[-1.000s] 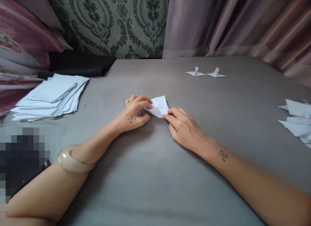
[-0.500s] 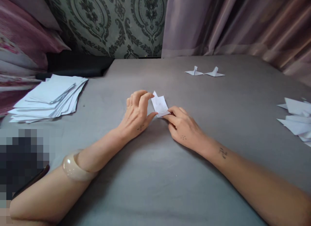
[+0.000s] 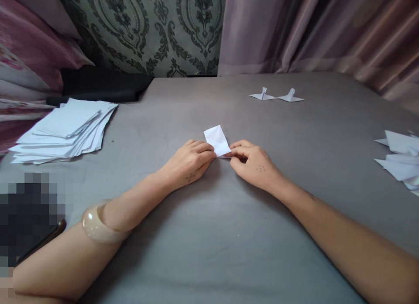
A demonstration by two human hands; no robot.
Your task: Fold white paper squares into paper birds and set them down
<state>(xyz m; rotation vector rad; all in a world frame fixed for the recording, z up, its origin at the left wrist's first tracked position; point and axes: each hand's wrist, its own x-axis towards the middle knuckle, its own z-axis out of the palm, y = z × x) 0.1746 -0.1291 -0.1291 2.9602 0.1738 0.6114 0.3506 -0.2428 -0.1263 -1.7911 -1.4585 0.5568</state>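
We see the folded white paper [image 3: 216, 140] mid-surface on the grey sheet [image 3: 209, 234], its long axis running from the near end at the fingers away and slightly left, far end raised and pointing away from us. Left hand [image 3: 190, 163] and right hand [image 3: 254, 165] both pinch its near edge, fingers curled nearly closed on it. Paper stack [image 3: 65, 131] sits far left, well apart.

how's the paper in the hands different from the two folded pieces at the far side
The held paper is a plain narrow flap, pinched by the left hand and right hand; the two far pieces lie untouched, flat-winged with small upright points. All are white paper on the grey surface.
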